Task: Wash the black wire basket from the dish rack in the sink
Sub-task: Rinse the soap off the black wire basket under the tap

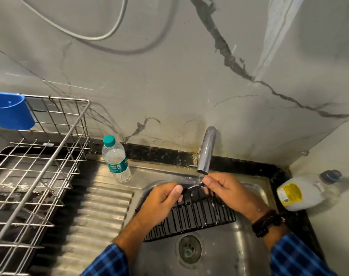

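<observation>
Mid-wash: your left hand (163, 198) and right hand (227, 188) grip the black wire basket (197, 216) under the running tap (206, 150), rinsing unfinished.

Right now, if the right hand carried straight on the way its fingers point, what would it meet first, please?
Probably the left hand, which grips the same top rim of the black wire basket just ahead; depth is hard to judge.

No wording can be read. The water bottle (116, 159) at the far left edge of the sink (239, 255) wears a teal label with print too small to read. The white jug (301, 193) on the right has a yellow label, equally blurred.
</observation>
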Motion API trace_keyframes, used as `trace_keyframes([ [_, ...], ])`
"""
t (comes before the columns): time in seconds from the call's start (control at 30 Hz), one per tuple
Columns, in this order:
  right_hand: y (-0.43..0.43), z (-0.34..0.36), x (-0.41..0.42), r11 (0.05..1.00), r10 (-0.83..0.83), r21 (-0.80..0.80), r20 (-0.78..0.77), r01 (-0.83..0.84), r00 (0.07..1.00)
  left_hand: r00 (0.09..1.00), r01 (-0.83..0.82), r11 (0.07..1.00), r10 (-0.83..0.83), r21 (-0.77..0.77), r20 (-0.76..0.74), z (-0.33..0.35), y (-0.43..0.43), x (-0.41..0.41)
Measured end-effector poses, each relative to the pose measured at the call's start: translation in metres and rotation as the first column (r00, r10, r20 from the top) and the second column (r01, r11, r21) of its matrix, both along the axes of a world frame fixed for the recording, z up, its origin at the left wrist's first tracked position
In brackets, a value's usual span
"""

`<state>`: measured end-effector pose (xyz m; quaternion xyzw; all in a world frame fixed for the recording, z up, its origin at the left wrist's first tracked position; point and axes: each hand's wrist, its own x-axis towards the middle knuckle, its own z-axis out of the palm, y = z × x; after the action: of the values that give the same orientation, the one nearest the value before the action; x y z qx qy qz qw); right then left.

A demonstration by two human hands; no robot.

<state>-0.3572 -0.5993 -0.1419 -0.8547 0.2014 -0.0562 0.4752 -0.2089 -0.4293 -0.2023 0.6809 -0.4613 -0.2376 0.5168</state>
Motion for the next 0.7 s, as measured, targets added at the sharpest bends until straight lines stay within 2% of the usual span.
trace_keyframes([
  [0.07,0.007,-0.002,0.004,0.999,-0.011,-0.052,0.011,0.011,1.000,0.998,0.067,0.998,-0.068,0.018,0.004,0.004,0.000,-0.002],
  [0.13,0.014,-0.003,0.013,0.996,0.041,-0.078,0.000,-0.041,0.999,0.990,0.124,0.992,-0.122,0.026,-0.068,0.014,-0.007,-0.010],
  [0.3,0.020,-0.003,0.013,0.990,0.069,-0.121,0.007,-0.067,0.998,0.970,-0.023,0.999,0.015,-0.031,-0.242,0.026,-0.015,-0.023],
  [0.37,0.013,0.000,0.005,0.985,0.043,-0.162,-0.061,-0.052,0.997,0.950,-0.084,0.995,0.063,-0.056,-0.306,0.028,-0.010,-0.021],
  [0.43,0.001,0.003,-0.003,0.981,0.022,-0.189,-0.148,-0.051,0.989,0.906,-0.156,0.987,0.133,-0.026,-0.401,0.032,-0.006,-0.017],
  [0.5,-0.006,0.007,-0.007,0.973,0.042,-0.215,-0.180,-0.081,0.983,0.898,-0.115,0.992,0.123,0.044,-0.422,0.033,-0.005,-0.009],
  [0.6,-0.007,0.008,-0.008,0.974,0.055,-0.208,-0.174,-0.091,0.983,0.976,0.084,0.968,-0.032,0.236,-0.217,0.039,-0.008,0.003],
  [0.67,-0.004,0.005,-0.005,0.963,0.102,-0.223,-0.223,-0.152,0.970,0.980,0.162,0.915,-0.194,0.369,0.051,0.049,-0.014,0.003],
  [0.7,-0.001,0.003,-0.003,0.954,0.140,-0.227,-0.247,-0.198,0.959,0.941,0.162,0.895,-0.267,0.415,0.209,0.052,-0.017,0.000],
])
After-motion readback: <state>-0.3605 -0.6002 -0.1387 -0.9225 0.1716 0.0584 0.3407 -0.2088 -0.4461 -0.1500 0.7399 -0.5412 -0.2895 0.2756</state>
